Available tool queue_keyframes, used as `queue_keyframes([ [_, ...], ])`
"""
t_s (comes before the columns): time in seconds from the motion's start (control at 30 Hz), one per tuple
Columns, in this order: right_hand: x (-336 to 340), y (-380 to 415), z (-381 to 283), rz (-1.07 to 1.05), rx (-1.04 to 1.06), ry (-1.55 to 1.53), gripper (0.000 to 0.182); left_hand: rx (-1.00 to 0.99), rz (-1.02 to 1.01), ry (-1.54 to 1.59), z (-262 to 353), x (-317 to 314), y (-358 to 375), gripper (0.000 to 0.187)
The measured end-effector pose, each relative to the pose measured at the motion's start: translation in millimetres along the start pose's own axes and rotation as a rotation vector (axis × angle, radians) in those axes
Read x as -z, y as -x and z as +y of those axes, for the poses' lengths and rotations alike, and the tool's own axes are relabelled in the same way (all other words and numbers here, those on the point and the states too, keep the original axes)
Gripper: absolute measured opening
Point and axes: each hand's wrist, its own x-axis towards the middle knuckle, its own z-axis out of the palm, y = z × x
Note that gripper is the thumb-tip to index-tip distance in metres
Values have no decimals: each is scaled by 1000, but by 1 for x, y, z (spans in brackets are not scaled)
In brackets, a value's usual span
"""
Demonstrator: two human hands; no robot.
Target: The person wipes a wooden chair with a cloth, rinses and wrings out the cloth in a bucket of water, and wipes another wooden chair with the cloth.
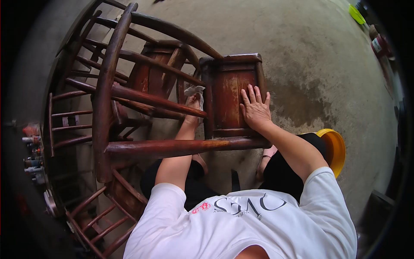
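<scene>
A dark red-brown wooden chair (142, 97) lies tipped in front of me, its rails and spindles crossing the view. My right hand (255, 108) rests flat, fingers spread, on a wooden panel (228, 93) of the chair. My left hand (192, 105) reaches between the rails and grips a white cloth (194, 91) pressed against the wood beside the panel.
A yellow bucket (335, 149) stands on the concrete floor at my right. Several small bottles and cans (32, 151) sit at the far left. A green item (356, 14) and a red container (379, 45) lie at the top right. Stained concrete floor (319, 86) spreads beyond.
</scene>
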Motion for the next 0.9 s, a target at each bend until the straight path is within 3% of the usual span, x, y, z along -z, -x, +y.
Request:
queue_keyframes([
  [0.03, 0, -1, 1, 1, -3, 7, 50, 2, -7, 3, -2, -4, -6, 34],
  [0.1, -2, 0, 0, 6, 1, -6, 50, -251, 132, -159, -5, -9, -13, 27],
  [0.13, -2, -1, 0, 2, 2, -11, 51, -249, 133, -156, 0, -1, -21, 27],
  [0.2, -3, -1, 0, -5, 10, -17, 51, -415, 24, -474, 14, 17, -45, 21],
  [0.3, -1, -1, 2, 0, 15, -18, 51, -356, 58, -347, 30, -53, -43, 18],
  [0.37, -2, -1, 2, 0, 18, -21, 51, -322, -34, -404, 46, -45, -61, 26],
  [0.43, -3, -1, 2, 1, 21, -28, 51, -191, 196, -671, 59, -51, -69, 34],
  [0.57, -1, 0, 1, 8, 13, -36, 51, -108, 80, -784, 59, -98, -50, 35],
  [0.7, 3, -3, 1, 8, 16, -49, 51, -115, 47, -728, 57, -67, -54, 31],
  [0.8, 4, 1, 1, -9, 7, -58, 51, -203, -171, -293, 39, -41, -47, 27],
  [0.9, 4, 0, 1, 0, 11, -58, 51, -106, -183, -72, 31, -49, -32, 29],
])
